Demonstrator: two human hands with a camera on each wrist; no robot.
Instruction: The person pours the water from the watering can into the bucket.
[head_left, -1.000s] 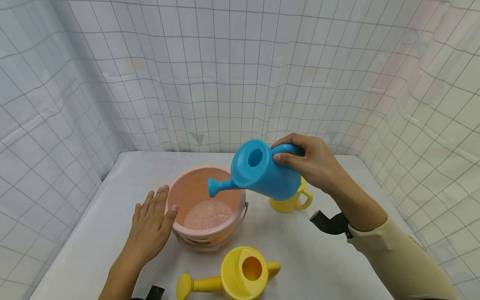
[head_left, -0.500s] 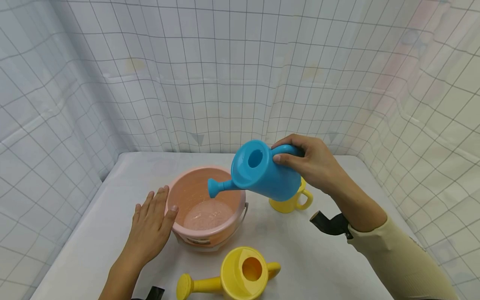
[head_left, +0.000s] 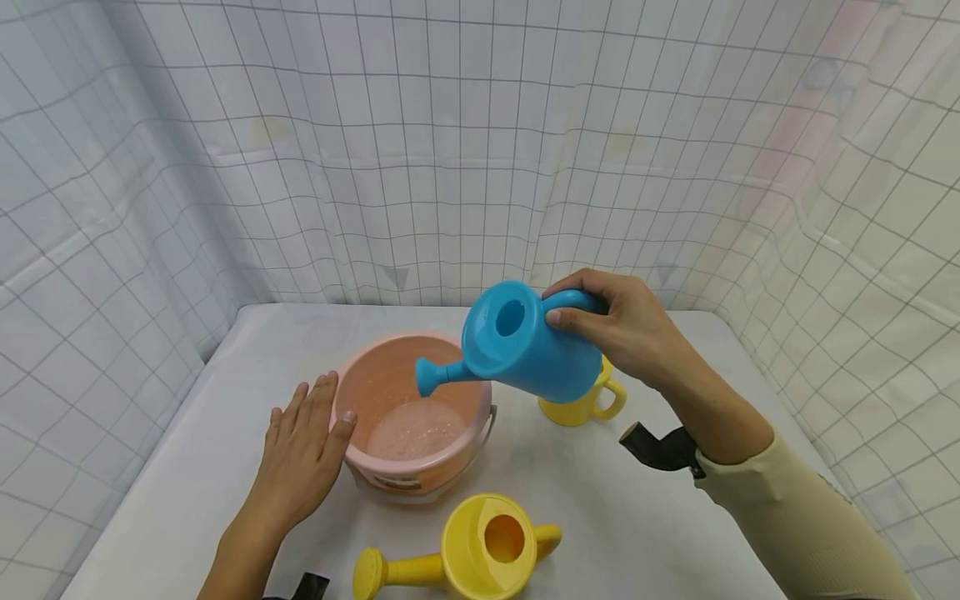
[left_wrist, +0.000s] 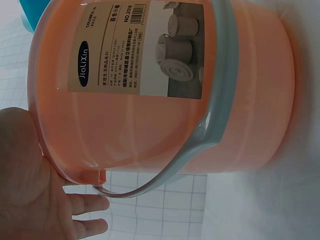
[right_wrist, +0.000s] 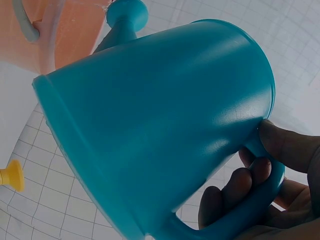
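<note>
The right hand point(head_left: 626, 325) is clamping its fingers and thumb round the handle of the blue watering can point(head_left: 536, 358), which is tilting in midair, its spout reaching over the pink bucket point(head_left: 378, 375). The left hand point(head_left: 300, 454) is resting straight-fingered against the bucket's rim. The bucket is holding water point(head_left: 416, 432) and standing nearer the left edge of the table point(head_left: 637, 517); 1 yellow mug point(head_left: 570, 410) is standing nearer the right edge, and 1 yellow watering can point(head_left: 476, 554) is sitting farthest from the far edge.

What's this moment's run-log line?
right hand: grips blue watering can, spout over pink bucket | left hand: at bucket rim | yellow watering can: on table
</note>
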